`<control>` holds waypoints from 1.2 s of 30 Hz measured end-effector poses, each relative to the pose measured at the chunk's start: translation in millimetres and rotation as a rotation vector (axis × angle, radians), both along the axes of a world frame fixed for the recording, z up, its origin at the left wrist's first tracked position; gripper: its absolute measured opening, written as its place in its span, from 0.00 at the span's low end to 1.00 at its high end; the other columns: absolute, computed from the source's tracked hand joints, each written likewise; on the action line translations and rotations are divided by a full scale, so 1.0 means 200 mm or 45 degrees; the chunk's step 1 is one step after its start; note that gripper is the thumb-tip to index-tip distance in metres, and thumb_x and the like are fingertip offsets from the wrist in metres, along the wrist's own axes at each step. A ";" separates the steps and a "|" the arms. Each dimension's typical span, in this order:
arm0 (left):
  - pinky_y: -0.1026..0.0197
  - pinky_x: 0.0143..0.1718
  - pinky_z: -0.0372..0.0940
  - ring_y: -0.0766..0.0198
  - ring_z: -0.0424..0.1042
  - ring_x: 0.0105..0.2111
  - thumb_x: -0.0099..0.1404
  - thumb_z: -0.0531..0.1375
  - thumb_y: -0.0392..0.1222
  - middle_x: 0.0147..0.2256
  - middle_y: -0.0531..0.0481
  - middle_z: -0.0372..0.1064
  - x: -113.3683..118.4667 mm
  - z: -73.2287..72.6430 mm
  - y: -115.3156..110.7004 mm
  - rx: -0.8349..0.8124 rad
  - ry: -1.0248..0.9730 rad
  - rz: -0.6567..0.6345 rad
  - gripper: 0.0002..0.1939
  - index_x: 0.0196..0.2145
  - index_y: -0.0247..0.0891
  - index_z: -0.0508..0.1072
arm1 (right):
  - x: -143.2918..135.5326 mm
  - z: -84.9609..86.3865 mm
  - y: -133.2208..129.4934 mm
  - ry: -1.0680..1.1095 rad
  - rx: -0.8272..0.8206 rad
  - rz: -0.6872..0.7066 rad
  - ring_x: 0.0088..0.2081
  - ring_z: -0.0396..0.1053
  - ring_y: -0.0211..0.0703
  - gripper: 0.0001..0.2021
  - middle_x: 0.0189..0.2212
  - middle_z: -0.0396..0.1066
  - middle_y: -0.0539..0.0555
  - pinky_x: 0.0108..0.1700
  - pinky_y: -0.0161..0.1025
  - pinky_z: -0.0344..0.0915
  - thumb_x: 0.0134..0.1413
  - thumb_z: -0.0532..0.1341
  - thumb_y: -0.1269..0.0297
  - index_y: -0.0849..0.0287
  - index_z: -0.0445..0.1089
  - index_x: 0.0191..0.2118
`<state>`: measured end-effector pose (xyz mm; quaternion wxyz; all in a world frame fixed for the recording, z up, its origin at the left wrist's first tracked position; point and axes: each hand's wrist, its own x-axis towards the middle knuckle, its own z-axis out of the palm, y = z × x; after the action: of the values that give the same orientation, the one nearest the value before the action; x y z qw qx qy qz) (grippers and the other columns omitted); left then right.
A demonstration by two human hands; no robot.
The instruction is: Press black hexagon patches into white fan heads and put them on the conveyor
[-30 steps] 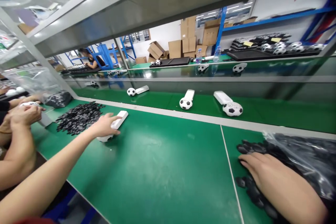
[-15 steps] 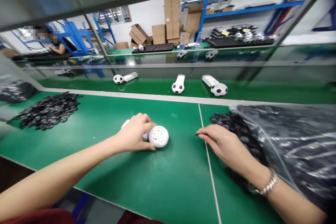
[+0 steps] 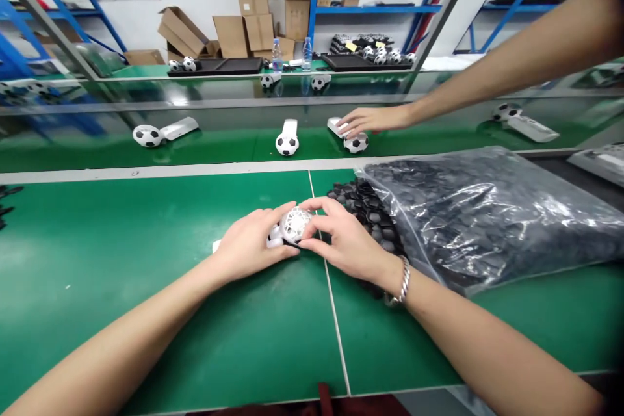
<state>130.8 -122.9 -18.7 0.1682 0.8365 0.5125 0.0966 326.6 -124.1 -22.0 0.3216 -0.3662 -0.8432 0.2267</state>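
A white openwork ball (image 3: 295, 225) with a white handle lies at the middle of the green work surface (image 3: 146, 286). My left hand (image 3: 253, 240) is closed round the ball's left side and the handle, hiding most of the handle. At the ball's right side, the fingers of my right hand (image 3: 338, 237) are bent together against it; whether a small piece is between them is hidden. Loose black pieces (image 3: 373, 211) lie just beyond and to the right of my right hand, beside a clear plastic bag (image 3: 492, 214) full of dark pieces.
Behind a pale rail (image 3: 219, 171), finished football pieces with handles lie on a green belt (image 3: 234, 143). Another person's hand (image 3: 375, 119) reaches from the right onto one football piece (image 3: 355, 143). More black pieces (image 3: 6, 201) show at the left edge.
The view has swung to the right. My right hand has moved from beside the black pieces to the white ball. Another person's arm has come in over the belt.
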 end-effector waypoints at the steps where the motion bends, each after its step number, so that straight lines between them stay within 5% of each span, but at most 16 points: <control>1: 0.55 0.44 0.61 0.54 0.64 0.46 0.56 0.57 0.56 0.48 0.49 0.65 0.00 0.00 0.00 0.003 -0.005 0.007 0.34 0.58 0.46 0.52 | -0.01 -0.01 0.00 0.020 -0.002 0.005 0.49 0.60 0.43 0.03 0.46 0.62 0.55 0.52 0.44 0.57 0.47 0.61 0.71 0.59 0.66 0.26; 10: 0.56 0.39 0.63 0.54 0.67 0.41 0.57 0.54 0.60 0.44 0.47 0.68 0.00 0.00 0.00 0.069 0.027 -0.001 0.33 0.57 0.43 0.55 | -0.01 -0.03 0.02 0.036 -0.159 -0.038 0.49 0.61 0.45 0.10 0.46 0.63 0.58 0.48 0.45 0.62 0.48 0.60 0.69 0.58 0.58 0.36; 18: 0.53 0.35 0.62 0.52 0.71 0.32 0.57 0.47 0.67 0.33 0.43 0.72 0.02 0.01 0.02 0.311 0.263 -0.005 0.36 0.53 0.37 0.61 | 0.01 -0.03 0.03 0.032 -0.167 0.020 0.50 0.60 0.42 0.10 0.46 0.63 0.56 0.48 0.43 0.61 0.49 0.60 0.70 0.57 0.60 0.38; 23: 0.54 0.35 0.61 0.53 0.70 0.31 0.57 0.47 0.67 0.30 0.45 0.72 0.01 0.00 0.03 0.346 0.192 -0.025 0.36 0.51 0.36 0.62 | 0.00 -0.03 0.03 0.020 -0.054 0.031 0.47 0.61 0.40 0.09 0.43 0.63 0.54 0.50 0.41 0.60 0.50 0.59 0.73 0.57 0.64 0.38; 29: 0.55 0.34 0.61 0.53 0.69 0.33 0.54 0.52 0.66 0.31 0.46 0.71 -0.01 0.00 0.02 0.199 0.125 0.039 0.37 0.54 0.38 0.60 | -0.01 -0.06 0.02 0.029 -0.067 -0.083 0.31 0.65 0.34 0.03 0.32 0.64 0.50 0.36 0.34 0.63 0.50 0.61 0.68 0.59 0.65 0.32; 36: 0.55 0.35 0.63 0.50 0.68 0.40 0.53 0.56 0.62 0.42 0.42 0.68 0.00 0.01 -0.01 -0.053 0.036 0.148 0.41 0.58 0.39 0.51 | -0.08 -0.09 -0.06 -0.055 -0.185 -0.200 0.30 0.66 0.36 0.01 0.28 0.68 0.49 0.33 0.33 0.62 0.52 0.59 0.69 0.59 0.64 0.31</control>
<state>130.1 -123.9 -17.2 0.1725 0.8029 0.5645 0.0835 311.0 -135.1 -40.5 0.2927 -0.4582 -0.8001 0.2534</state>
